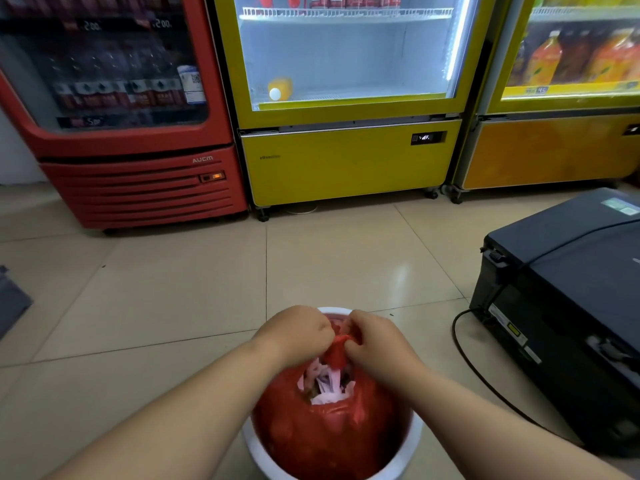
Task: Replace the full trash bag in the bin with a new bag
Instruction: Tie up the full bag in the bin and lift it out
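Item: white round plastic bin on the floor, low in the view, rim showing at the far side above the fingers and along the near left and right sides.

Contents: full red trash bag, thin glossy plastic, bulging in a dome above the rim and filling the bin wall to wall. A gap in its top, just nearer than the fingers, shows crumpled white and pale paper waste.

Left hand: forearm bare, reaching in from lower left, wrist bent, fingers curled tight on a gathered twist of the red bag at its mouth.

Right hand: forearm bare, reaching in from lower right, fingers pinched closed on the same red twist. The two hands nearly touch over the far half of the bin.

Clearance: open beige glazed floor tile, smooth and reflective, lies left of the fingers and beyond them. To the right of the fingers, near but apart from the bin, stands a dark boxy printer-like machine with a black cable looping on the floor between it and the bin.

Beyond the fingers, well apart, along the wall: red drinks cooler with louvred base, yellow glass-door cooler on castors with a nearly bare lower shelf holding one yellow bottle on its side, and an orange-yellow cooler stocked with bottles.
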A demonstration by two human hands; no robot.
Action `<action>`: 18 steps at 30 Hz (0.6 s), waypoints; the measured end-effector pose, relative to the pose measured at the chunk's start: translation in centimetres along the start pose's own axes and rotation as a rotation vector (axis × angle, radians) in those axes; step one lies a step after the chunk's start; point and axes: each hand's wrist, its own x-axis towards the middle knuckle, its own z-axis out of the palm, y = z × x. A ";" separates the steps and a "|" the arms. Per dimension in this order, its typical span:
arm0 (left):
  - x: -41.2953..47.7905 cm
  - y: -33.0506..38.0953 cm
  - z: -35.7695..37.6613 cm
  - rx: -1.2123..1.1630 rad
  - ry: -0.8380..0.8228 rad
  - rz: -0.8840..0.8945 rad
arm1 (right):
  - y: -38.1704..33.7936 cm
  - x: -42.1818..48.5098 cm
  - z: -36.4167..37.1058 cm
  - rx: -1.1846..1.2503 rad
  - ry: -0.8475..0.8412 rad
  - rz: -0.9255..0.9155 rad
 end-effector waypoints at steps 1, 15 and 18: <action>0.2 0.0 -0.3 -0.160 -0.059 -0.098 | 0.2 -0.3 0.0 -0.042 0.025 -0.047; -0.1 -3.9 0.9 -0.117 0.226 0.095 | 2.7 -1.0 -1.9 0.062 0.128 -0.052; -1.1 -6.8 2.3 0.196 0.253 0.196 | 5.9 -2.2 -3.6 -0.067 -0.014 0.067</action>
